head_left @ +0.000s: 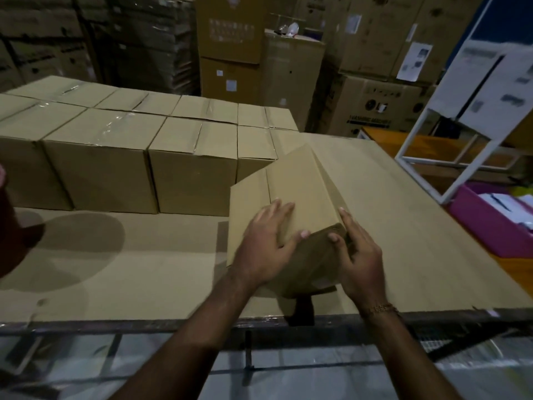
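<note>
carton [288, 192] held tilted near desk [144, 255] front edge | left grip [265, 246] laid flat on top; right grip [360, 264] pinched round near flap corner | risk: flap may be sprung open (no tape seen) if pressure is eased

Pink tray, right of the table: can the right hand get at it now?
Probably yes. Only bare table top lies between the right hand and the pink tray; nothing stands in that path. But the hand holds the box by its end, so it must let go first.
</note>
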The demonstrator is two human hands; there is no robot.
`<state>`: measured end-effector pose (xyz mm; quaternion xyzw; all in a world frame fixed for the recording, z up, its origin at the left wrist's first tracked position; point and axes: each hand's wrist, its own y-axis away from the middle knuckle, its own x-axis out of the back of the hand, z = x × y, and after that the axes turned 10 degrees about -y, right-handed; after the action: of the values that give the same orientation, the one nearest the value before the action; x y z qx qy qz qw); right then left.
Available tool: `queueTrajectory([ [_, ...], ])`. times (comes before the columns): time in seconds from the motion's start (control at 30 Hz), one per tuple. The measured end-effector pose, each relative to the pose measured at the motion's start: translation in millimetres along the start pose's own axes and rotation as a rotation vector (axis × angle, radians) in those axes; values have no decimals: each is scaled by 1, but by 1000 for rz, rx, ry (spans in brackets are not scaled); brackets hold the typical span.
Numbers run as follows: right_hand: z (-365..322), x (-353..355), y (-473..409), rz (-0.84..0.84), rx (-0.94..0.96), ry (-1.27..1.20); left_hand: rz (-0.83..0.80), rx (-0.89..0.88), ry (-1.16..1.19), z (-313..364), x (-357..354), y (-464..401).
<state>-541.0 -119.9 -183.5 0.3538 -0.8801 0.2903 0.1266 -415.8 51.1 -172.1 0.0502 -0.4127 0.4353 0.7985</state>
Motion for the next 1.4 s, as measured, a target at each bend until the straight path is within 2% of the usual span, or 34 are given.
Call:
queueTrajectory([
  [0.1, 8, 15, 1, 41, -25, -54, -76, 142, -129, -17, -11, 10],
  [0.17, 13, 23, 3, 77, -44, -81, -62, 184, -101, -29, -19, 16],
  [0.33, 36, 45, 9, 129, -108, -140, -18, 103, -84, -22, -41, 12],
  [0.5, 54, 65, 2, 233, -237, -7, -76, 30, -172, 0, -58, -1],
  [0.6, 60, 72, 0, 232, -218, -34, -115, 5, -210, 9, -65, -9],
  [0.67, 59, 76, 2, 228, -153, 50, -137, -33, -235, 17, -72, -14],
  [0.83, 67, 73, 3, 64, -48, 602, -189, -96, -269, 35, -88, -26],
  [1.03, 59, 58, -5, -112, 3, 888, -242, -129, -298, 43, -100, -37],
  [1.13, 61, 60, -9, -71, -64, 913, -264, -164, -284, 47, -106, -42],
  [1.4, 80, 81, -26, 12, -181, 777, -303, -277, -327, 63, -129, -74],
])
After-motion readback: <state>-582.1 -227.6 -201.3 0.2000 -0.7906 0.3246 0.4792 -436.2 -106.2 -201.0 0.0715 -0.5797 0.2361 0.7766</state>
